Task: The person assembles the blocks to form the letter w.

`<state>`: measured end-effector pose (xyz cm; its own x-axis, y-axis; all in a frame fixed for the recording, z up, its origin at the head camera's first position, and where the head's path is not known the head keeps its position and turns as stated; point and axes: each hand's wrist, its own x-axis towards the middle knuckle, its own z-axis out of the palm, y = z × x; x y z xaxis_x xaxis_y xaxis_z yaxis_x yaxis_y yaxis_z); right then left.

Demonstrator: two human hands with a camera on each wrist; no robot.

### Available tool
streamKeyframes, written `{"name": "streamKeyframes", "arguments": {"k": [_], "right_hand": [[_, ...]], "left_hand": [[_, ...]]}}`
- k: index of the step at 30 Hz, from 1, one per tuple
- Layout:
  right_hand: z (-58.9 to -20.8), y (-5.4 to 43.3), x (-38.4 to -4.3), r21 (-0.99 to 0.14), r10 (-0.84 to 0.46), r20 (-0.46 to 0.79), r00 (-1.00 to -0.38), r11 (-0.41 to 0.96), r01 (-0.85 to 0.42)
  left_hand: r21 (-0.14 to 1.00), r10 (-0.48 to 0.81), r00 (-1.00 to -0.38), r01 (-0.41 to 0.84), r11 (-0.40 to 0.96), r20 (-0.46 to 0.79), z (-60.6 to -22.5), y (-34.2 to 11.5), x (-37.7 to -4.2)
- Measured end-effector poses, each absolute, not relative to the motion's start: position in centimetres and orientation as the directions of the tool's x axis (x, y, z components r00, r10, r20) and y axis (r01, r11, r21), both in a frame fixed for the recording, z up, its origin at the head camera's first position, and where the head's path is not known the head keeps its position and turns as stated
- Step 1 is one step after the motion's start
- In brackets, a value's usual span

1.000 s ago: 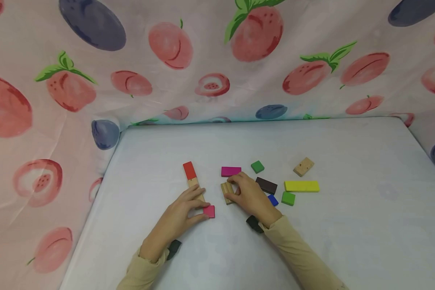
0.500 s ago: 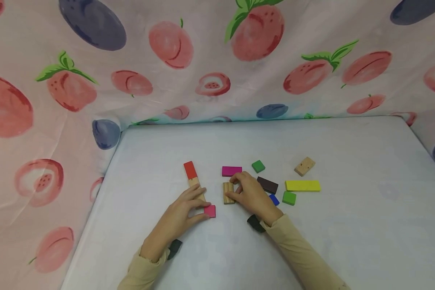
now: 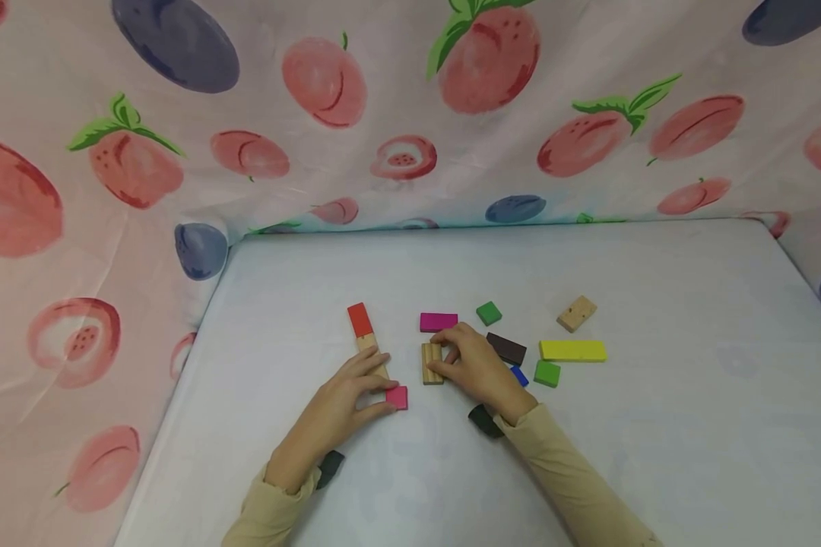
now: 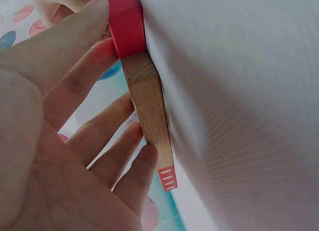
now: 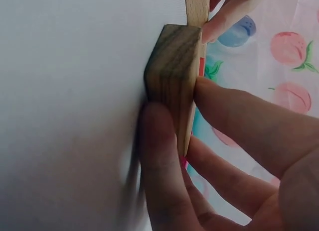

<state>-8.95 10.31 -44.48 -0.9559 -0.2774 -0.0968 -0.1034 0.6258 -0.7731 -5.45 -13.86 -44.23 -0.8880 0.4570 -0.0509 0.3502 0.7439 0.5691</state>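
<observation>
Tabletop [image 3: 684, 418]: two green blocks [image 3: 489, 313] [image 3: 546, 373], left fingers [image 4: 84, 81] pinching one pink block [image 3: 400, 398], right fingers [image 5: 239, 107] one striped block [image 5: 172, 57].

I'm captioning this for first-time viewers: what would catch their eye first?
Probably the big fruit-printed cloth behind the white table. Next, mid-table, the left hand pinches a pink block and the right hand a striped wooden block. Right of them, the yellow block stands out.

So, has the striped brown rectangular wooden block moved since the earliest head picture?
Yes: the striped brown rectangular wooden block has turned slightly clockwise in the head view, its near end swinging left, judged against the unmoved magenta rectangular block.
</observation>
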Motion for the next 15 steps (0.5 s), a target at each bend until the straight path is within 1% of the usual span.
{"name": "streamKeyframes", "arguments": {"k": [15], "right_hand": [[-44.78, 9.69, -8.81, -0.777, -0.209, -0.075, -0.975, 0.625, -0.074]], "left_hand": [[0.569, 0.446, -0.892, 0.333, 0.752, -0.067, -44.19, -13.82, -5.48]]}}
